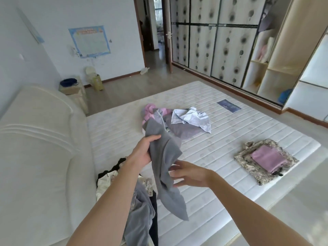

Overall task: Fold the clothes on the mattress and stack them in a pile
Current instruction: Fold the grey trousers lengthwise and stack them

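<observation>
We see the left hand pinching the upper end of a grey garment between thumb and curled fingers, so that the cloth hangs clear above the mattress. Its long axis runs from the left grip downward and toward us, ending in a loose corner low in the view. The right hand lies just right of the hanging mid-length, fingers spread and relaxed, at or almost at the cloth's edge; we judge it the nearer hand for catching the free end. The folded pile, a mauve piece on a camouflage-print one, sits well to the right; unfolded clothes lie beyond. A dark blue label on the mattress and a wall poster carry writing too small to read.
</observation>
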